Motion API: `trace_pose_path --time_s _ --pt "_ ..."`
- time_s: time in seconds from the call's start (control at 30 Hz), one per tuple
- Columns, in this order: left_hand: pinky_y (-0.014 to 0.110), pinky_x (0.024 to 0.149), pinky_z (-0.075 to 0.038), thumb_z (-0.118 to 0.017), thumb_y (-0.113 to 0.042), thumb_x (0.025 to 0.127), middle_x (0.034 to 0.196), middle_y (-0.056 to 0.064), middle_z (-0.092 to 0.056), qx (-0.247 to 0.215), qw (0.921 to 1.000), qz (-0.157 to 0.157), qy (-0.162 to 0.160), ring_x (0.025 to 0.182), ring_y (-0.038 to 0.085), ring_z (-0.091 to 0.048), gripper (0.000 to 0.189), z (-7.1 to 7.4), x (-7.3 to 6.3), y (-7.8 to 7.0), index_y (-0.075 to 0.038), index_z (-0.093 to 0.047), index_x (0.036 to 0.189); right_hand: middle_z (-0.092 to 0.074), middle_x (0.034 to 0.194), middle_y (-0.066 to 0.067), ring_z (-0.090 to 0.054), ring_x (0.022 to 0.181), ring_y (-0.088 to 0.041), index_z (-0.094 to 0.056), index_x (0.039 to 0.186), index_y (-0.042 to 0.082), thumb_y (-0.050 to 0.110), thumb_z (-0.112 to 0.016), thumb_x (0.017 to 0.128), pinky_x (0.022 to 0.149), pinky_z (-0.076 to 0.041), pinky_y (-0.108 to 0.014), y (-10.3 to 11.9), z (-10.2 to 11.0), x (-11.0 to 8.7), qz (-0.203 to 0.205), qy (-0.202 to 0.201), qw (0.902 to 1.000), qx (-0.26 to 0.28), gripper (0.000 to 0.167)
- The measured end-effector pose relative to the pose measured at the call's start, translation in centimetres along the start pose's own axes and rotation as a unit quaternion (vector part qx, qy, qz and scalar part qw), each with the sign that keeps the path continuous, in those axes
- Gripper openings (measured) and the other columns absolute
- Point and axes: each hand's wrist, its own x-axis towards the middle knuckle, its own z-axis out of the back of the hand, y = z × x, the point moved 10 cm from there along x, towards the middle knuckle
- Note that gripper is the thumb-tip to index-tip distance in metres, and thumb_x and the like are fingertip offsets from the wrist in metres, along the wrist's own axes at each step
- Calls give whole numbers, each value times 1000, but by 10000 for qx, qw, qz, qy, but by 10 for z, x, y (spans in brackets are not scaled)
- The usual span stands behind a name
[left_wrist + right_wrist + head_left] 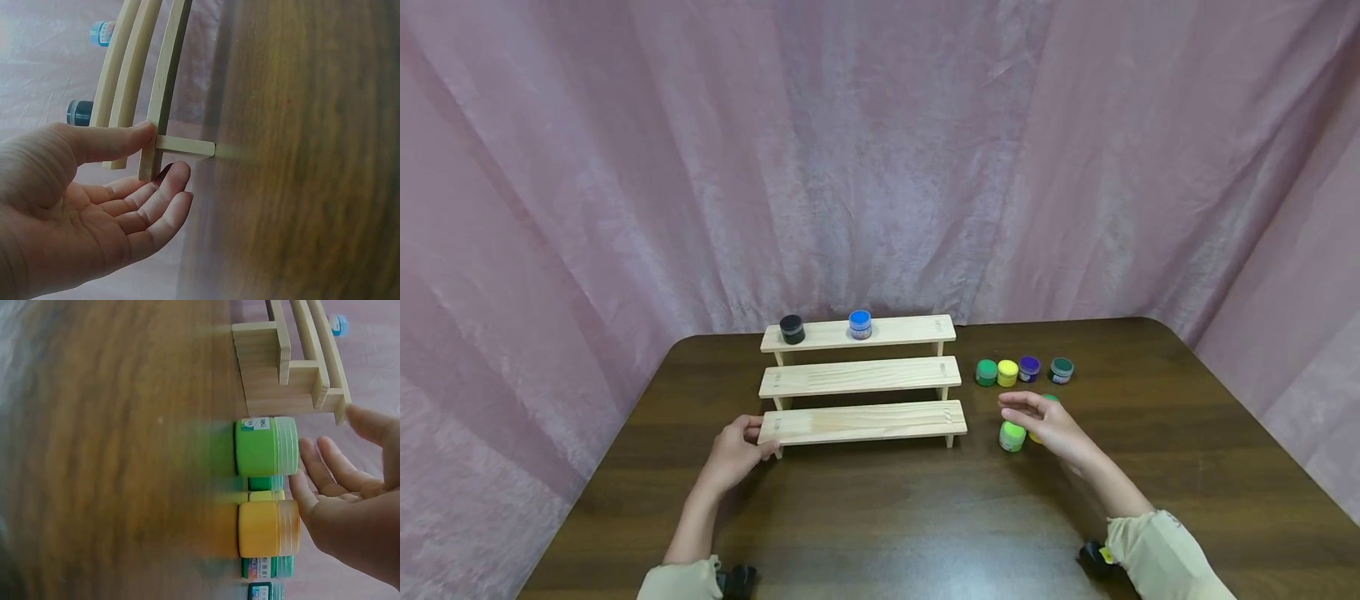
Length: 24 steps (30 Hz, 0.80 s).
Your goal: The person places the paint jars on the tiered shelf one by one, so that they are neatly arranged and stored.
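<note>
A three-tier wooden stand (861, 423) stands on the table. My left hand (732, 454) grips the left end of its lowest shelf; in the left wrist view the thumb lies on the board and the other fingers curl loosely below. My right hand (1051, 425) hovers over the paint jars right of the stand, holding nothing, fingers spread from the thumb. Beneath it is a light green jar (1012, 437). A yellow-orange jar (259, 529) stands beside that one, mostly hidden by the hand in the head view. On the top shelf sit a black jar (792, 330) and a blue jar (860, 326).
Farther back on the right stand a green jar (987, 373), a yellow jar (1007, 374), a purple jar (1028, 370) and a dark green jar (1061, 372). A pink curtain (895, 167) hangs behind the brown table (880, 533).
</note>
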Motion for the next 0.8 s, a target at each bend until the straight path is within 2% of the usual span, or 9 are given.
trace_pose_path --time_s 0.13,0.3,0.47,0.53,0.63,0.7,0.8 --pt "26 63 -46 -70 -8 86 104 28 -66 -17 10000 45 31 70 13 -60 50 0 0 1 14 -50 126 -52 140 -26 -51 130 -39 -47 137 -7 22 -57 98 106 -43 -42 2 -3 1 265 120 9995 -154 49" --pt "26 64 -46 -70 -7 86 104 28 -66 -60 9999 53 64 70 13 -60 50 -1 0 1 14 -49 127 -50 141 -28 -43 135 -46 -46 136 -9 12 -61 95 112 -34 -53 3 -6 1 412 254 9985 -250 48" --pt "26 64 -45 -70 -7 86 102 28 -66 -85 10000 -6 28 69 14 -60 50 0 2 -2 14 -49 126 -50 138 -32 -44 133 -48 -46 135 -12 4 -64 91 110 -35 -55 7 -11 4 578 401 9972 -256 50" --pt "26 64 -46 -69 -7 86 103 27 -66 -103 9999 -26 21 69 13 -60 50 0 2 -2 14 -49 127 -51 137 -31 -46 131 -47 -47 134 -11 4 -66 89 107 -41 -50 7 -13 5 576 417 9969 -329 51" --pt "25 63 -46 -69 -7 87 104 27 -66 -108 9999 -40 64 69 12 -61 50 -1 2 -2 14 -49 127 -55 135 -28 -53 123 -41 -51 133 -7 5 -70 86 95 -49 -33 0 -16 4 375 384 9975 -466 51" --pt "25 63 -47 -69 -6 87 104 27 -66 -118 9999 -23 103 69 12 -61 50 -2 1 -2 14 -48 128 -57 134 -26 -55 119 -34 -53 132 -5 7 -72 85 86 -48 -23 -5 -18 3 232 398 9974 -551 52" --pt "25 63 -47 -68 -6 87 105 28 -65 -158 9998 24 119 70 13 -62 50 -1 0 0 14 -48 128 -57 133 -27 -57 116 -31 -53 132 -6 6 -73 83 79 -48 -18 -9 -20 2 196 444 9977 -475 53"
